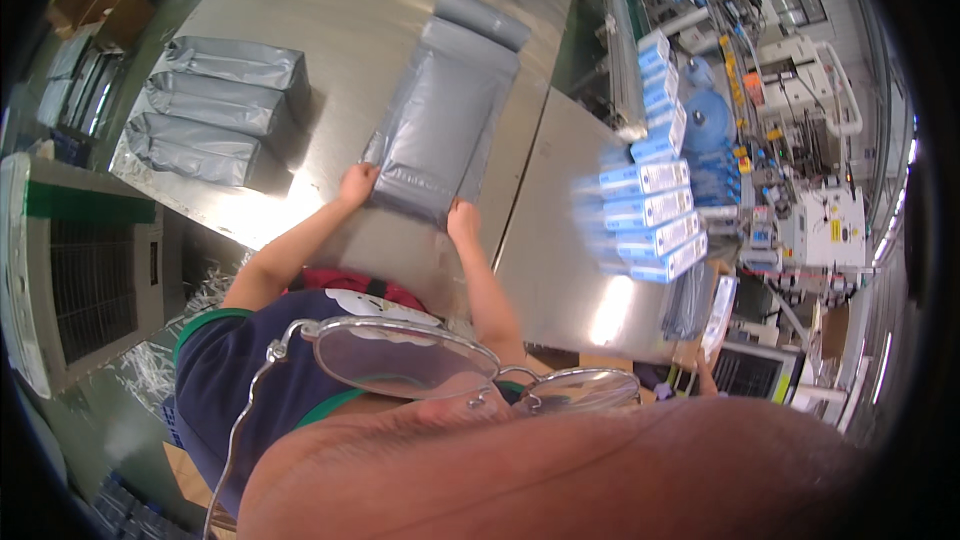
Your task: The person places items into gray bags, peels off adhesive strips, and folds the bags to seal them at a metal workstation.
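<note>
A long grey plastic mailer bag (445, 110), filled out into a block shape, lies on the metal table in front of me. At its near left corner my left hand (360, 183) is closed on the plastic. My right hand (463, 221) pinches the near right corner of the same bag. Just beyond its far end lies another grey plastic package (483, 20). To the left, three filled grey bags (215, 110) sit side by side.
On the right, blue-and-white boxes (650, 220) stand in stacks on the metal table (350, 10), beside flat grey bags (687, 302). A conveyor and machinery (800, 120) lie beyond. Another person's hand (705, 375) shows at lower right. A large grilled unit (95, 270) stands left.
</note>
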